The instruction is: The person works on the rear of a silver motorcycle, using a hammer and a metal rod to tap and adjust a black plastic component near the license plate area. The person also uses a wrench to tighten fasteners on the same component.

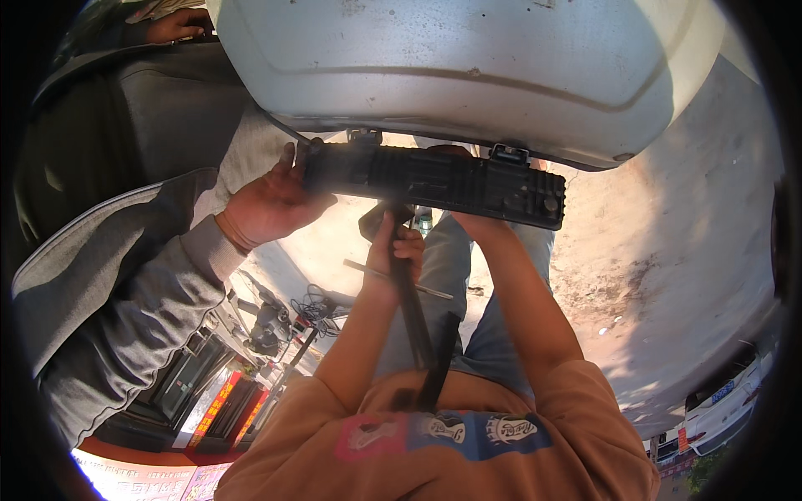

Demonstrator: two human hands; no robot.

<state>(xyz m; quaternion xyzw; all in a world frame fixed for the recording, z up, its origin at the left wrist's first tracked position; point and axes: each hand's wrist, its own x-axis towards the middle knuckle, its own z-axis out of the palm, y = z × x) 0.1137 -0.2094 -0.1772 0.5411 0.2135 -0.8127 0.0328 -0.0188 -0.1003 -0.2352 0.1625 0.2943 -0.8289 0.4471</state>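
A long black ribbed part (434,179) with two metal-looking brackets on its upper edge lies crosswise beneath the lower edge of a silver-white vehicle panel (468,75). My left hand (399,250) is closed around the black handle of a hammer (411,313), whose dark head is up just under the ribbed part. A thin metal rod (430,290) crosses at that hand; whether it is gripped too I cannot make out. My right hand (478,225) is behind the ribbed part, supporting it; fingers show at its top edge, the rest is hidden.
A co-worker in a grey sleeve has a hand (276,200) on the ribbed part's left end; another hand (180,27) shows at upper left. Tools and a coiled cable (313,305) lie on the ground at left. A white vehicle (727,401) stands at lower right.
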